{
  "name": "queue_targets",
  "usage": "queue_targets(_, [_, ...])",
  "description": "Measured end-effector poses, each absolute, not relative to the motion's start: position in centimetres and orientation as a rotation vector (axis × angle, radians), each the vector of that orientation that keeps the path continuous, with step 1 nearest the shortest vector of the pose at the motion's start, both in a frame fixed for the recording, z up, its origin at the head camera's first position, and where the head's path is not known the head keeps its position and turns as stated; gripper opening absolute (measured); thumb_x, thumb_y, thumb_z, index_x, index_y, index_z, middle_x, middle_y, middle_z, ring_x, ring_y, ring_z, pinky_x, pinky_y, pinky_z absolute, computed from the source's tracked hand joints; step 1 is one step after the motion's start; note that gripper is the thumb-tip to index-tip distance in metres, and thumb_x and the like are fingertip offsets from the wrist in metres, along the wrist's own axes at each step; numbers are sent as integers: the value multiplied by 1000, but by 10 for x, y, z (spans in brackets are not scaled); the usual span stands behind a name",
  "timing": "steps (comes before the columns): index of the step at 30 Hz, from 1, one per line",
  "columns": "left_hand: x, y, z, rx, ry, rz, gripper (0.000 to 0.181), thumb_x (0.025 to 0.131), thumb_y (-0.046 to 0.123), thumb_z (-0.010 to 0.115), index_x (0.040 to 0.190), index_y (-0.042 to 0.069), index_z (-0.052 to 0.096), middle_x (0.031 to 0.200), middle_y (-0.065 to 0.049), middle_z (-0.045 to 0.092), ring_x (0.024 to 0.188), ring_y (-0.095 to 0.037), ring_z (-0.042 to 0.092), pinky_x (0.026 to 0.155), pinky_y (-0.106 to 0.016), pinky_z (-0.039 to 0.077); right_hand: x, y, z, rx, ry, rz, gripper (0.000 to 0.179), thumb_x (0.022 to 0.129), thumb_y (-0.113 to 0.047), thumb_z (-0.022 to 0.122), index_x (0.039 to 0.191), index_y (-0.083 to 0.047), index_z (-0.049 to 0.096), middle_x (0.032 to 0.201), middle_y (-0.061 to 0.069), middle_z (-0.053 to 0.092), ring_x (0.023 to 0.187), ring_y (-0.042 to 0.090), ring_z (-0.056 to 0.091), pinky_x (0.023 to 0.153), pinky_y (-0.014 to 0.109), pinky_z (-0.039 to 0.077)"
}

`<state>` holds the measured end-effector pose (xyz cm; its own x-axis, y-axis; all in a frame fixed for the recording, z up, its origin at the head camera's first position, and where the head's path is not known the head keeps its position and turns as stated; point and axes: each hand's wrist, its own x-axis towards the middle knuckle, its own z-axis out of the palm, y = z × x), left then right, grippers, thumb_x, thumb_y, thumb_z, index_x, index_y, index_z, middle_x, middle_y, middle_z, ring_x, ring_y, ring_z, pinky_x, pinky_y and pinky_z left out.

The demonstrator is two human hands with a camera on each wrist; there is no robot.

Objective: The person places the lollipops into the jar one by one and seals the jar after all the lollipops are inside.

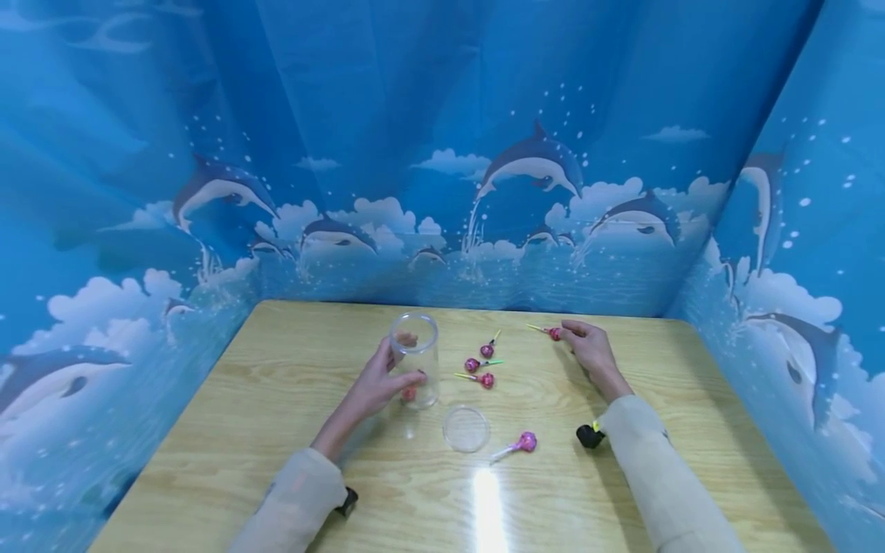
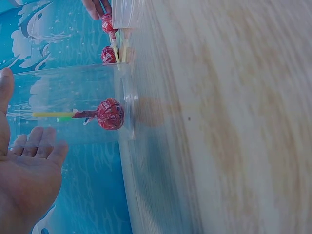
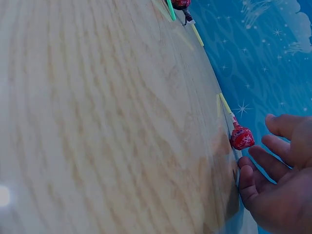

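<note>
My left hand [image 1: 379,384] holds a clear plastic jar [image 1: 429,369] that stands upright and without a cover, thumb on the near side and fingers behind. Inside it, a red-wrapped lollipop [image 2: 110,114] stands head down with its yellow stick pointing up. At the far right, my right hand [image 1: 593,353] reaches over a red lollipop [image 3: 242,138] with a yellow stick lying on the table. Its fingers are loosely bent and spread near the candy head, not closed round it. The stick points left, away from the hand.
Between the hands lie three red lollipops, an upper one [image 1: 487,350], a middle one [image 1: 472,365] and a lower one [image 1: 487,380]. A clear round lid [image 1: 466,428] and a pink lollipop [image 1: 528,442] are nearer me on the wooden table [image 1: 290,346]. Dolphin-printed curtains [image 1: 415,192] surround it.
</note>
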<state>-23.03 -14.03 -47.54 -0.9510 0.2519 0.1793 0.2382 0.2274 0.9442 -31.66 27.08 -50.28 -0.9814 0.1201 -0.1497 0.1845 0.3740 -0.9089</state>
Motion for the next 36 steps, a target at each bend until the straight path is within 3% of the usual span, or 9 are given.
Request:
queue_targets(4, [-229, -140, -474, 483, 2457, 1875, 75, 89, 4, 80, 151, -2, 38, 153, -24, 47, 147, -41, 37, 125, -50, 25, -320, 270, -504, 250, 2537, -1684, 50, 107, -20, 58, 152, -1, 47, 154, 23, 47, 145, 39, 39, 117, 52, 41])
queue_targets(10, [-228, -140, -474, 488, 2458, 1887, 76, 88, 3, 80, 151, -2, 38, 152, -24, 47, 147, -40, 38, 126, -49, 25, -320, 271, -504, 200, 2548, -1652, 48, 107, -17, 57, 151, 2, 48, 153, 24, 47, 147, 40, 36, 120, 53, 36])
queue_targets(21, [-230, -139, -476, 493, 2458, 1908, 75, 87, 3, 81, 149, -2, 39, 151, -25, 48, 146, -40, 39, 125, -48, 26, -310, 276, -507, 172, 2667, -1526, 37, 108, -14, 54, 140, 2, 60, 149, 27, 51, 142, 42, 42, 115, 56, 41])
queue_targets(25, [-230, -141, -477, 482, 2457, 1904, 76, 86, 4, 82, 149, -1, 39, 151, -24, 48, 146, -39, 40, 125, -47, 27, -309, 276, -508, 154, 2688, -1502, 34, 108, -13, 54, 137, 2, 62, 147, 27, 54, 128, 40, 52, 95, 44, 54])
queue_targets(29, [-230, -141, -477, 493, 2455, 1909, 76, 87, 4, 82, 149, -2, 39, 151, -25, 48, 146, -40, 40, 125, -49, 28, -309, 275, -509, 147, 2681, -1526, 31, 106, -11, 57, 131, 4, 66, 140, 28, 59, 107, 29, 56, 66, 27, 48])
queue_targets(33, [-231, -141, -478, 519, 2453, 1914, 74, 87, 2, 81, 148, -3, 39, 150, -27, 48, 145, -42, 39, 125, -50, 27, -310, 276, -510, 121, 2728, -1503, 30, 105, -10, 60, 129, 5, 66, 132, 27, 63, 107, 28, 60, 68, 20, 51])
queue_targets(36, [-231, -140, -477, 515, 2451, 1915, 75, 87, 2, 81, 149, -3, 40, 150, -26, 48, 145, -41, 40, 125, -49, 27, -310, 279, -511, 109, 2797, -1445, 32, 103, -7, 60, 132, 8, 63, 124, 27, 66, 106, 33, 62, 74, 25, 56])
